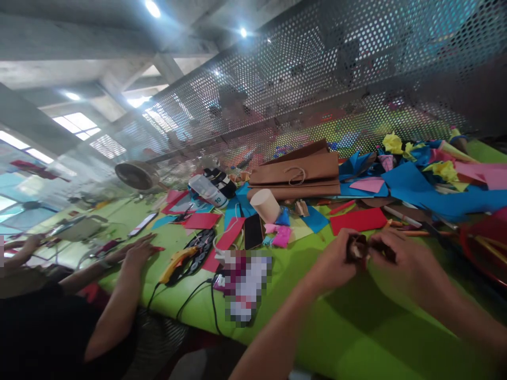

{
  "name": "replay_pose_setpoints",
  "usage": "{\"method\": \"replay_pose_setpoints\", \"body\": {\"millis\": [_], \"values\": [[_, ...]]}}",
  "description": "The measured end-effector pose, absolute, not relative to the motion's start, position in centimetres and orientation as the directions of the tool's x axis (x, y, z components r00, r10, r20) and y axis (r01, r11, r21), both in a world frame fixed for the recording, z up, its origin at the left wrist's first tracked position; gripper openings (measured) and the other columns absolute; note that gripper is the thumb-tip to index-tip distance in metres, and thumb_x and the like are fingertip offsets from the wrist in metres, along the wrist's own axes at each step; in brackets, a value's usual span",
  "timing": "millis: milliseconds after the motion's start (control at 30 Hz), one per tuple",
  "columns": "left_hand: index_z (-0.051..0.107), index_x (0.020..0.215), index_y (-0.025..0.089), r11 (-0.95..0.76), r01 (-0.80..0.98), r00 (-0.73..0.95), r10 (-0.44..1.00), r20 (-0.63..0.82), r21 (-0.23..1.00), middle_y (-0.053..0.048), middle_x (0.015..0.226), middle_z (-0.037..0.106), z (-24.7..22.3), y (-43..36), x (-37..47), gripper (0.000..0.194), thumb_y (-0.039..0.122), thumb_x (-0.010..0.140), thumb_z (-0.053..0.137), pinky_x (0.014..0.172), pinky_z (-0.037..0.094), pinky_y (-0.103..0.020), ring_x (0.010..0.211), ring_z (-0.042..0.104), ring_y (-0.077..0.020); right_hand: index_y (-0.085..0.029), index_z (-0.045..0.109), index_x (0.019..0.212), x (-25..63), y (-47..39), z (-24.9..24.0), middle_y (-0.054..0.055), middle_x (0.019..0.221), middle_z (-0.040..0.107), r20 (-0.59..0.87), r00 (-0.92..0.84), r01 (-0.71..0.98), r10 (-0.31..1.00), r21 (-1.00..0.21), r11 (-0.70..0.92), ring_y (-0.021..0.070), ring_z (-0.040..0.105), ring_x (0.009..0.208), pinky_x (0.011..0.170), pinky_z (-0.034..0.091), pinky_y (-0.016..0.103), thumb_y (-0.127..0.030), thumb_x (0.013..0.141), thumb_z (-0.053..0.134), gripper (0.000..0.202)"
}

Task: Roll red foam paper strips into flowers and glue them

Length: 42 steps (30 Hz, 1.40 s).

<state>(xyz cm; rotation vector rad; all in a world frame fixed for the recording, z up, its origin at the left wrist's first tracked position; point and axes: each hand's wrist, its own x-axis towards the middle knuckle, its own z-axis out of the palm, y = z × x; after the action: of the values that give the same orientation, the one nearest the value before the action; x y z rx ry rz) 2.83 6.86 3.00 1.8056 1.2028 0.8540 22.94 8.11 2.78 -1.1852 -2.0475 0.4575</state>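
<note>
Above the green table, my left hand (336, 261) is closed on the left side of a small dark brown object (357, 248), whose middle looks paler and hollow. Close on its right, my right hand (396, 256) has its fingers bent together around a dark brown piece (386, 252); whether the two pieces are joined cannot be made out. Behind my hands lies a flat red paper (358, 220). A pink clay-like piece (282, 236) and a cream cylinder (264, 206) stand left of my hands.
A person's forearms and hands (137, 258) rest at the left. Near them lie a yellow tool (178, 264) with a black cable and a dark phone (253, 230). Brown folded paper (295, 177) and blue paper (412, 184) lie along the perforated metal screen (277, 95).
</note>
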Motion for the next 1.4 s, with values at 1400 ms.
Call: {"method": "replay_pose_setpoints", "body": {"millis": [1400], "values": [[0.064,0.098,0.017,-0.077,0.061,0.116,0.991,0.07,0.995,-0.001,0.091,0.067,3.8,7.2,2.8,0.031,0.003,0.07,0.069,0.081,0.048,-0.026,0.087,0.063,-0.0151,-0.025,0.075,0.094,23.0,8.7,4.1,0.004,0.092,0.074,0.014,-0.255,0.03,0.967,-0.999,0.022,0.0224,0.064,0.082,0.071,0.049,0.034,-0.058,0.078,0.082,0.037]]}}
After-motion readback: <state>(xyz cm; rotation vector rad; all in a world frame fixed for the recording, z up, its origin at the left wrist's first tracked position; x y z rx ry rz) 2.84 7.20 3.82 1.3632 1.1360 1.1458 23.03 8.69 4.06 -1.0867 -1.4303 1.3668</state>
